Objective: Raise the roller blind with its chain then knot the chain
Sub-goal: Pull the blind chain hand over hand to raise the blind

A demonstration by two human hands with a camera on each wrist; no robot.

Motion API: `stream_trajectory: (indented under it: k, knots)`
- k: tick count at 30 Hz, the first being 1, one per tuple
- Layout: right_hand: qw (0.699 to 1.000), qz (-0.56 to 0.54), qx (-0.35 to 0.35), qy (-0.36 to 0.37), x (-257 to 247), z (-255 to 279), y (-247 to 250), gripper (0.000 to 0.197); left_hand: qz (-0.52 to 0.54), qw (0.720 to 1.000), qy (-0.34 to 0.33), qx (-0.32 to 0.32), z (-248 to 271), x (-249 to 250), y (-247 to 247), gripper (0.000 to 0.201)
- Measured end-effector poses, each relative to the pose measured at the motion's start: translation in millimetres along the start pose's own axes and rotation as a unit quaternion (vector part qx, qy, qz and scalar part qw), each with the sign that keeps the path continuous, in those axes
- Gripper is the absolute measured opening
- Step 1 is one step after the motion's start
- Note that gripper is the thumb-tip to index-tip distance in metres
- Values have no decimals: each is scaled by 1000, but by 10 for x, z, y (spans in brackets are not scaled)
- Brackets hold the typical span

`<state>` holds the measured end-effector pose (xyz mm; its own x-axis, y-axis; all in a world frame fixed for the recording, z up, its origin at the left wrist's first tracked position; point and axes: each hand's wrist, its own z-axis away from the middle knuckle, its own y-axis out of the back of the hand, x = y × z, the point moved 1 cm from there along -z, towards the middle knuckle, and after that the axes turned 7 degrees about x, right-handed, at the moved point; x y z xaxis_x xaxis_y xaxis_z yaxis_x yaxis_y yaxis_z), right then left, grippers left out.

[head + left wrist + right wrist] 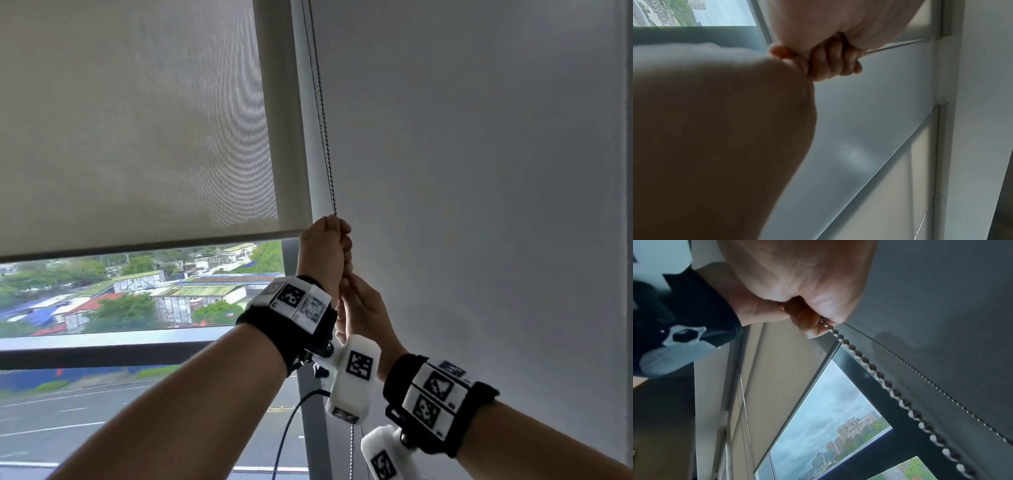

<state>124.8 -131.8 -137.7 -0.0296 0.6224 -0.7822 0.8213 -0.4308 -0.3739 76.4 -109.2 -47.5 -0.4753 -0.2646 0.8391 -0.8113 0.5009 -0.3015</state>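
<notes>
- So far the roller blind (137,137) is only partly raised: its bottom bar crosses the window about mid-height in the head view, with the city view open beneath it.
- Plenty of fabric is left to wind up, I judge, and no knot shows anywhere in the chain (323,126), so both the raising and the tying remain.
- The chain runs taut down the right edge of the blind, against the pale wall panel, into the two fists; a loose length hangs below them.
- The left hand (323,253) is the upper one, fingers curled tight round the chain just beside the blind's lower right corner.
- The right hand (363,308) sits directly under it, touching it, likewise clamped on the chain, forearm angled up from the lower right.
</notes>
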Motion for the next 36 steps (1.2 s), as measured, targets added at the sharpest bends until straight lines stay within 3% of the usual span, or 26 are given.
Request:
stream_trajectory:
  k: [2,5,10,15,17,20,25,29,32,36]
  knots:
    - [999,4,-28,-15,-34,-24,25,36,-5,1000,4,22,-23,-10,10,31]
    - [990,128,-67,5,-227,-162,87,36,-8,1000,-4,30,-70,-30,55,34]
    - [964,245,-36,96,-771,-673,-42,24,-19,999,-17,46,-106,-76,90,37]
    - [978,190,-61,62,-1242,-869,-436,33,2,1000,3,19,-49,-136,85,47]
    - [981,168,-61,69,-1327,-895,-540,34,22,1000,8,3,0,-179,116,40]
    - [985,149,-40,76,-1288,-915,-591,36,57,998,16,-14,40,-250,157,31]
    - [990,114,-8,86,-1047,-837,-530,35,58,997,47,6,14,-484,180,60]
    - [989,122,-5,84,-843,-709,-415,37,21,998,57,-28,148,-662,240,46]
    - [980,161,-2,117,-689,-676,-313,39,56,994,75,-60,150,-632,270,35]
    - [967,194,21,162,-487,-647,-188,42,76,997,29,-1,-39,-386,244,24]
